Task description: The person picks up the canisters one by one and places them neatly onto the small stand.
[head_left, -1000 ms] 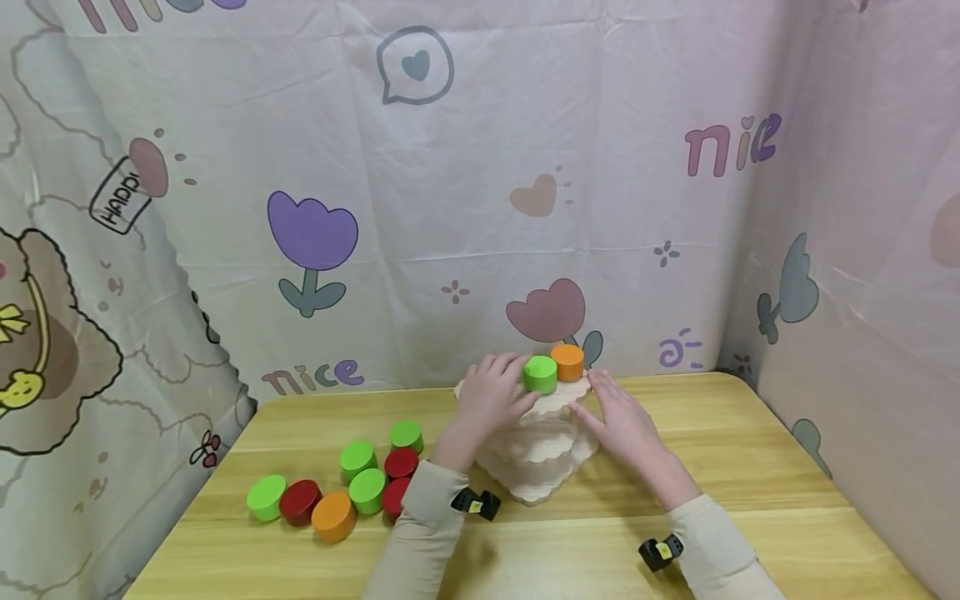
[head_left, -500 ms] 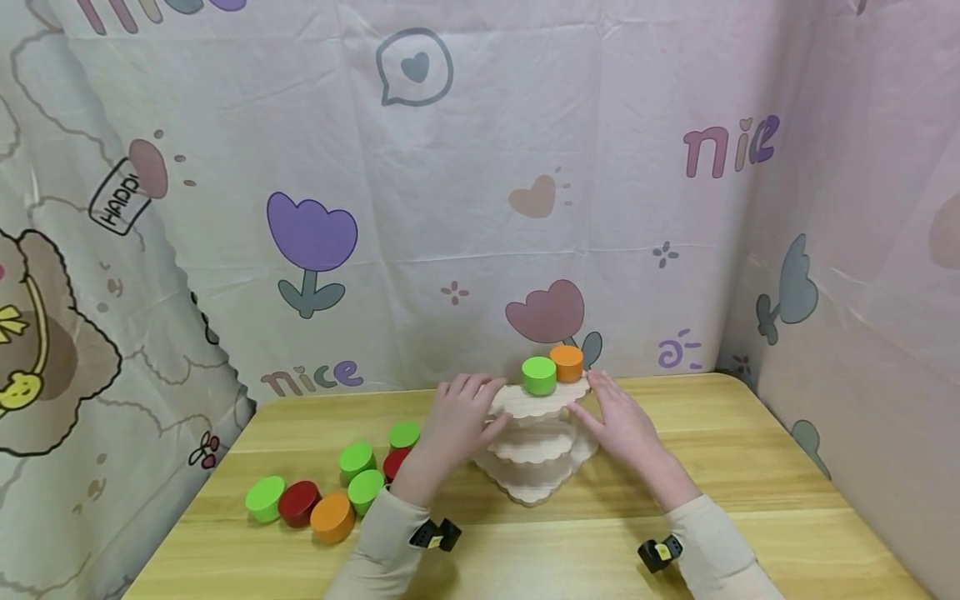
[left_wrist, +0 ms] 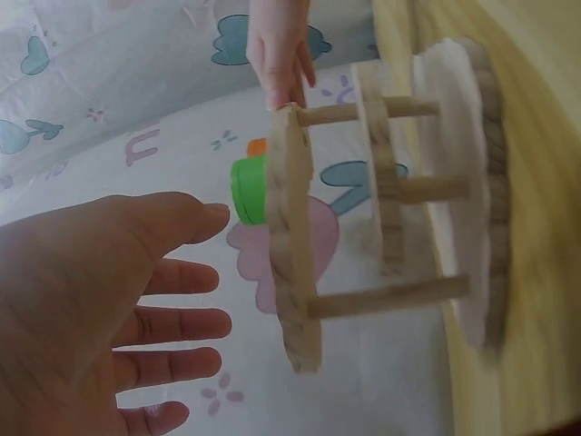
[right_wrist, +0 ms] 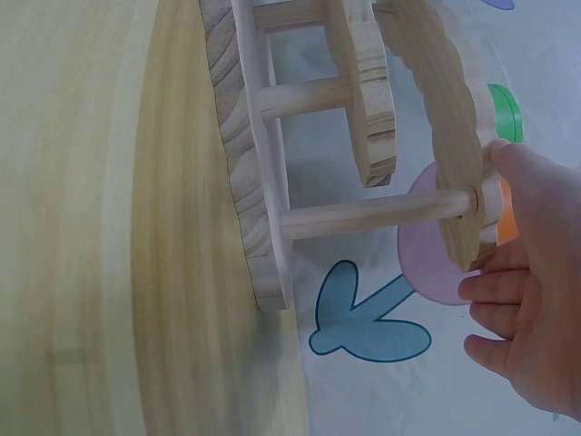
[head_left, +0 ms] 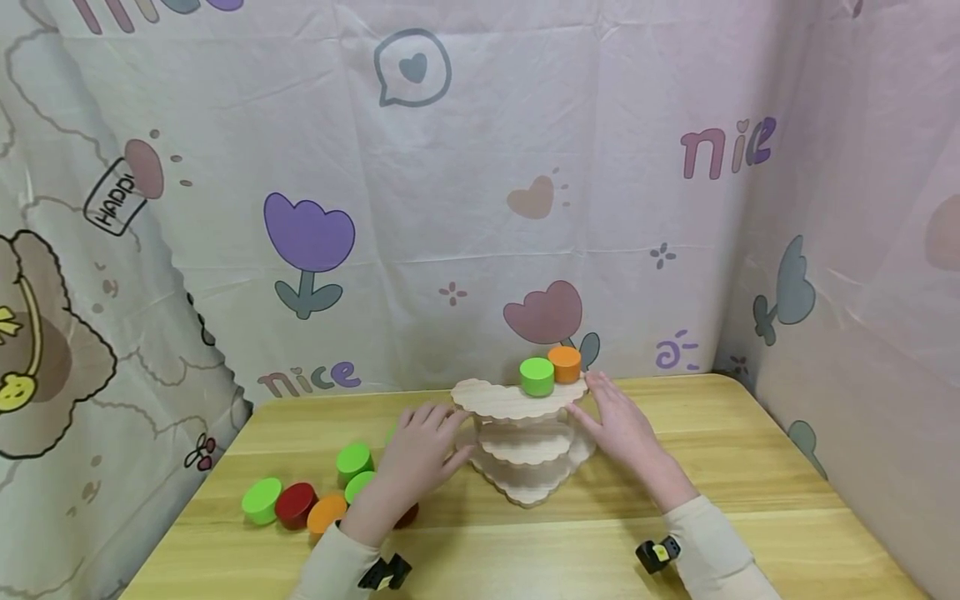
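A tiered wooden stand [head_left: 491, 402] with scalloped shelves joined by round posts stands near the back of the table. On the right half of its top shelf sit a green cylinder block [head_left: 537, 378] and an orange cylinder block [head_left: 565, 366], side by side. My right hand [head_left: 626, 429] holds the right end of that shelf; in the right wrist view the thumb [right_wrist: 513, 162] is against its edge and the fingers are around its end. Left of the stand, my left hand [head_left: 416, 467] is in the air, fingers spread, holding nothing. It partly covers several blocks on the table.
Loose cylinder blocks lie on the left of the wooden table [head_left: 555, 554], among them a green one [head_left: 262, 501], a red one [head_left: 296, 506] and an orange one [head_left: 326, 515]. A printed cloth [head_left: 435, 208] hangs behind the table and along its sides.
My left hand has moved away from the green block on the top shelf, left and toward me, over the loose blocks. The right hand stays at the shelf's right end.
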`<state>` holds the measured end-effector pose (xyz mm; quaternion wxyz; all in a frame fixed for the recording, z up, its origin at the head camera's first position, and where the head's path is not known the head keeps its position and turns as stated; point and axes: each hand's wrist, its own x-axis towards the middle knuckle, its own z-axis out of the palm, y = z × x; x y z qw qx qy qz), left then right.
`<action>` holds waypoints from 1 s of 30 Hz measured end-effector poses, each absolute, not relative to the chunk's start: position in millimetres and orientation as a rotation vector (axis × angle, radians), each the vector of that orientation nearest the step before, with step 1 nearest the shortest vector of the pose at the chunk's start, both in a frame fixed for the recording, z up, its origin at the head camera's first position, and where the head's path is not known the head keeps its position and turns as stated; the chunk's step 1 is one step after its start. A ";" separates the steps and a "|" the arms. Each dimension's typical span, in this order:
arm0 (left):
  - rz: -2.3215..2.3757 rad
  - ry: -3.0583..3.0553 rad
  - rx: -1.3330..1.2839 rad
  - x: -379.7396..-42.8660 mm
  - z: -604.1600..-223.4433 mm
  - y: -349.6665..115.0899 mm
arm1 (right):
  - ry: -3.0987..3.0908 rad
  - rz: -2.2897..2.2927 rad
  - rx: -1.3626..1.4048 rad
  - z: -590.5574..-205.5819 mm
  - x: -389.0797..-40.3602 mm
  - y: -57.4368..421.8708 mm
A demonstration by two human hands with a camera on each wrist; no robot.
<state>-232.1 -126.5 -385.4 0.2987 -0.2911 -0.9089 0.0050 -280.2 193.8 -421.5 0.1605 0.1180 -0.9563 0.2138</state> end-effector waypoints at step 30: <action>-0.013 -2.676 -0.625 -208.0 -430.5 -201.0 | -2.743 0.613 0.336 -420.2 -279.6 193.7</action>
